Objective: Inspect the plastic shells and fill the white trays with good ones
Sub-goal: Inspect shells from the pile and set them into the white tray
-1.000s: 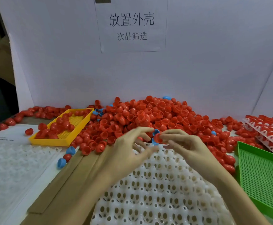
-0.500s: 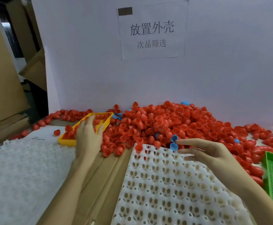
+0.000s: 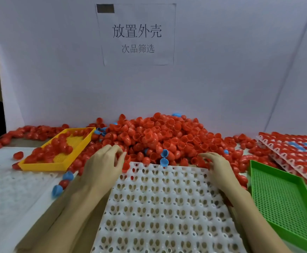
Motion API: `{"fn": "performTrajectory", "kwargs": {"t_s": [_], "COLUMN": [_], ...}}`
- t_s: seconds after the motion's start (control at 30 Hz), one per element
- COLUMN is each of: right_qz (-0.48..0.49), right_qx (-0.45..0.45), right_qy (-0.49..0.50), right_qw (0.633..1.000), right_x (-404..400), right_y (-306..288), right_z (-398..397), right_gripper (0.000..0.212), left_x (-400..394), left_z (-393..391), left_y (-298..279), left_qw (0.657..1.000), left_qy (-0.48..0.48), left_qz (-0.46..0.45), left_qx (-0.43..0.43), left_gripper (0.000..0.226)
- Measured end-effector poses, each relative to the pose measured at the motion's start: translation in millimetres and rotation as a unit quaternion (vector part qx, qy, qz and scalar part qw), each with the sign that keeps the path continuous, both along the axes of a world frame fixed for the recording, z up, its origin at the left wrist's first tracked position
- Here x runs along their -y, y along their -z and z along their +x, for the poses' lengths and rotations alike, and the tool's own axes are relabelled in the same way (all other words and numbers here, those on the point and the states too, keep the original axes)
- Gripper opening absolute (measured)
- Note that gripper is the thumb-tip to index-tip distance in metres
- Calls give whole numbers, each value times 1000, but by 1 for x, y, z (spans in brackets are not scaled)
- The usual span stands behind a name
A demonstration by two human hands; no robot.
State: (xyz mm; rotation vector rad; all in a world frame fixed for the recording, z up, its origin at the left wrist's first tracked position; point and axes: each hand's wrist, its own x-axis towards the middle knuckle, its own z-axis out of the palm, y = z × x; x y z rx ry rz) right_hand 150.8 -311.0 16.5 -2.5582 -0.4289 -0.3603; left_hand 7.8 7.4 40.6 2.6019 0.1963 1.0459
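— Where do things stand?

— The white tray (image 3: 167, 207) lies in the middle at the near edge of the table, its pockets all bare. The heap of red shells (image 3: 154, 136) banks against the back edge and spills right up to the tray's far rim, where two blue shells (image 3: 164, 157) sit.

— And the hands?

— Both are at that far rim. The left hand (image 3: 103, 161) hovers over the tray's far left corner with fingers loosely bent. It may have a red shell under the fingertips, though I cannot tell from here. The right hand (image 3: 216, 167) reaches into the shells at the far right corner, fingers curled down among them; whether it has one pinched is hidden.

— So how should the pick go?

— Take one shell per hand and turn the open mouth up to the eye to check rim and dome. Seat good ones from the far row of pockets first, working towards the near edge. Doubtful ones presumably belong in the yellow tray (image 3: 45, 166) at the left, which already holds red shells; the green tray (image 3: 255, 179) at the right holds none.
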Motion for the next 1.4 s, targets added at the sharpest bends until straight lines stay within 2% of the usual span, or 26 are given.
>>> {"fn": "performTrajectory", "kwargs": {"t_s": [0.1,0.2,0.3,0.47,0.73,0.87,0.97,1.07,1.1,1.17,1.23,1.27,1.33,1.4], "right_qz": [-20,-11,9,27,56,104,188,238,243,234,210,200,189,191], "right_qx": [-95,-112,-90,-39,85,151,124,56,36,8,-6,-11,-17,-25], "right_qy": [-7,-20,-21,-18,-8,-9,-39,-110,-141,-204,-254,-271,-286,-283], "right_qw": [995,993,996,999,995,983,974,963,959,950,944,941,939,939], "right_x": [-1,1,4,6,5,3,-8,-26,-32,-43,-51,-54,-57,-58], "right_y": [-2,-5,-5,1,0,-9,-22,-34,-38,-45,-50,-51,-51,-50], "right_z": [11,17,18,20,14,5,-11,-36,-46,-65,-81,-87,-95,-96], "right_gripper": [54,50,52,40,45,41,38,41,40,39,42,47,58,54], "left_x": [11,13,12,12,11,9,17,35,43,56,71,78,87,87], "left_z": [2,2,2,1,3,2,2,-2,-3,-7,-12,-14,-17,-16], "left_y": [5,4,3,4,6,3,0,-5,-7,-9,-9,-7,-4,-4], "left_qw": [999,998,998,998,998,998,994,956,935,892,859,848,842,843], "left_qy": [47,64,60,63,56,54,85,178,210,261,306,325,335,327], "left_qz": [16,14,14,14,2,-9,-71,-231,-277,-349,-386,-395,-405,-411], "left_qx": [-8,-5,-9,-16,-17,-16,0,-43,-73,-119,-141,-140,-121,-117], "left_gripper": [17,19,19,19,18,16,14,7,11,33,47,47,39,31]}}
